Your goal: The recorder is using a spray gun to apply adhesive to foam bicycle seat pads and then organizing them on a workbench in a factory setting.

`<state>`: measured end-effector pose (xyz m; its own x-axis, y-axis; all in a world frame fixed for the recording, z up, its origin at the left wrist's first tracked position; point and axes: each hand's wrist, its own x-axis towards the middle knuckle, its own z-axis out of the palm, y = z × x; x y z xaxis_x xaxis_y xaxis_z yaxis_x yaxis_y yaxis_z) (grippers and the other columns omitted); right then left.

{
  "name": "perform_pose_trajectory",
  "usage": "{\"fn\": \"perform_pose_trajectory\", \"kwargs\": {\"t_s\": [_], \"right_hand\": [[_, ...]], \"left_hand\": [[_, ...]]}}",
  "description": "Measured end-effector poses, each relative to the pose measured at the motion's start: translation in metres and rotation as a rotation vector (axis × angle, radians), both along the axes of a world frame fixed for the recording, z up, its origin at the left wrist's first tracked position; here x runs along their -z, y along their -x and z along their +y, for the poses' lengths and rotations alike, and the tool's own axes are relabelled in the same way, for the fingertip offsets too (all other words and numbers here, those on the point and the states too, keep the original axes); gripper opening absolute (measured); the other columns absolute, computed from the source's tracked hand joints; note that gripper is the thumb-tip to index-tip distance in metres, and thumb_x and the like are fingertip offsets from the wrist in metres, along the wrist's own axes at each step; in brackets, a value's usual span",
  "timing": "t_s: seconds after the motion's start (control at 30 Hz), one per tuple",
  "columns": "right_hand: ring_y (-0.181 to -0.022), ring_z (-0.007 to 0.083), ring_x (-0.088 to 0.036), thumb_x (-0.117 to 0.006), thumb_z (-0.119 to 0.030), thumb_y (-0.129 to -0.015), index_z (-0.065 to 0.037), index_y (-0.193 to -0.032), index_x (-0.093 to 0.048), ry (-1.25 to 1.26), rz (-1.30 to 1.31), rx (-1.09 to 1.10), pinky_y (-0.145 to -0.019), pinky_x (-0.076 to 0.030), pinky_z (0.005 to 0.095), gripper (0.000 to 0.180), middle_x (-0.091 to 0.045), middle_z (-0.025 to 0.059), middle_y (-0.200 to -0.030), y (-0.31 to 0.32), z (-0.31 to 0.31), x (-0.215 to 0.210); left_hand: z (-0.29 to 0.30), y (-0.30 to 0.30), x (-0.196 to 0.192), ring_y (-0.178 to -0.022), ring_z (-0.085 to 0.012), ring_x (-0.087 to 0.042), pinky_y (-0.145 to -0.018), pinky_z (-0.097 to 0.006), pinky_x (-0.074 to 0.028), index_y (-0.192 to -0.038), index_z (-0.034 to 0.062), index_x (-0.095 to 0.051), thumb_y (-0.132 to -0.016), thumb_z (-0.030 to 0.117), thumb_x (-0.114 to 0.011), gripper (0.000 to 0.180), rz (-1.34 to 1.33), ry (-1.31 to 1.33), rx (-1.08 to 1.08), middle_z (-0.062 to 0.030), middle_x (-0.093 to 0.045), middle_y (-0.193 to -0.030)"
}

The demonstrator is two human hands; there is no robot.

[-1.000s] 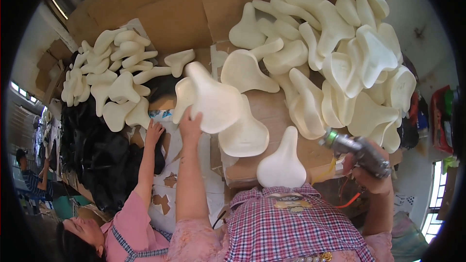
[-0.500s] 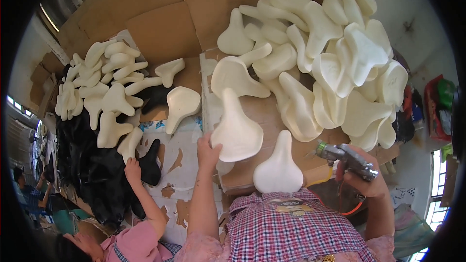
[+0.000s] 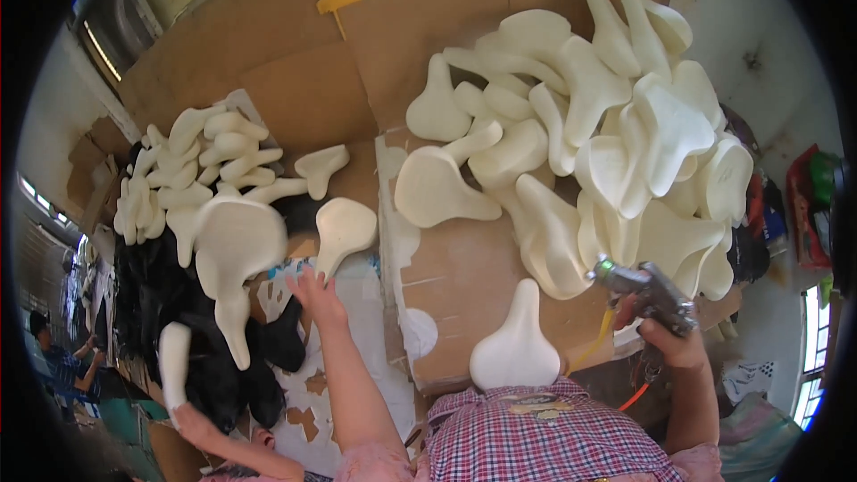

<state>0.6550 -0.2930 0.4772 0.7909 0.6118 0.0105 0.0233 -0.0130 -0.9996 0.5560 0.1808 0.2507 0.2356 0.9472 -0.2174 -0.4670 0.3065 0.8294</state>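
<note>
My left hand (image 3: 319, 299) is stretched out to the left, fingers apart and holding nothing. Just beyond its fingertips lies a cream foam bicycle saddle pad (image 3: 345, 230). Left of the hand, free of it, another saddle pad (image 3: 239, 241) shows above the black pile, nose toward me; whether it touches the pile I cannot tell. My right hand (image 3: 676, 339) grips a metal spray gun (image 3: 647, 293), its nozzle pointing left and away from me. A white saddle pad (image 3: 515, 353) sits against my checked apron, nose pointing away.
A big heap of saddle pads (image 3: 616, 125) fills the far right of the cardboard-covered table (image 3: 464, 263). A smaller heap (image 3: 178, 156) stands at left, behind black pieces (image 3: 152, 303). A co-worker's hand (image 3: 195, 427) holds a pad (image 3: 175, 366). An orange hose (image 3: 636, 395) hangs by the gun.
My left hand has let go of a saddle pad and moved left; that pad is now over the black pile. The co-worker's hand has drawn back nearer with a pad. The spray gun barely moved.
</note>
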Motion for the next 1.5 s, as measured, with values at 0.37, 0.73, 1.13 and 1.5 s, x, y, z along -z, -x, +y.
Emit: {"fn": "perform_pose_trajectory", "kwargs": {"t_s": [0.37,0.73,1.13,1.5], "right_hand": [[-0.092,0.0160,-0.063,-0.067,0.000,-0.083,-0.003,-0.133,-0.045,0.159,0.078,-0.202,-0.083,-0.050,0.0303,0.054,-0.065,0.0082,-0.098,-0.028,0.019,0.021],[-0.090,0.0150,-0.061,-0.068,0.000,-0.080,0.000,-0.130,-0.048,-0.060,0.164,-0.105,-0.081,-0.050,0.0314,0.054,-0.064,0.0100,-0.104,-0.042,0.059,-0.005],[-0.086,0.0220,-0.063,-0.070,-0.013,-0.080,0.001,-0.133,-0.044,-0.153,0.071,-0.029,-0.076,-0.051,0.0347,0.060,-0.062,0.0150,-0.104,-0.066,0.070,0.014],[-0.093,0.0152,-0.061,-0.068,-0.004,-0.083,0.000,-0.133,-0.044,0.094,0.195,-0.031,-0.085,-0.049,0.0311,0.056,-0.065,0.0085,-0.098,-0.079,0.050,0.037]], "left_hand": [[-0.023,-0.244,-0.040,-0.125,-0.0374,-0.041,-0.100,-0.043,-0.040,-0.125,0.0164,-0.055,-0.069,-0.001,-0.062,0.060,1.083,-1.641,0.774,-0.0115,-0.048,-0.134],[0.037,-0.073,-0.019,-0.082,-0.0289,-0.055,-0.076,-0.037,-0.047,-0.113,0.0091,-0.064,-0.072,0.024,-0.076,0.045,1.103,-0.869,0.494,-0.0163,-0.053,-0.098],[0.086,-0.040,0.023,-0.077,-0.0204,-0.058,-0.065,-0.037,-0.053,-0.116,0.0132,-0.050,-0.085,0.037,-0.068,0.042,0.192,0.140,-0.053,-0.0059,-0.056,-0.100],[-0.028,-0.325,0.049,-0.112,-0.0366,-0.048,-0.084,-0.053,-0.050,-0.130,0.0150,-0.042,-0.084,0.047,-0.062,0.059,0.346,0.682,0.846,-0.0150,-0.047,-0.125]]}}
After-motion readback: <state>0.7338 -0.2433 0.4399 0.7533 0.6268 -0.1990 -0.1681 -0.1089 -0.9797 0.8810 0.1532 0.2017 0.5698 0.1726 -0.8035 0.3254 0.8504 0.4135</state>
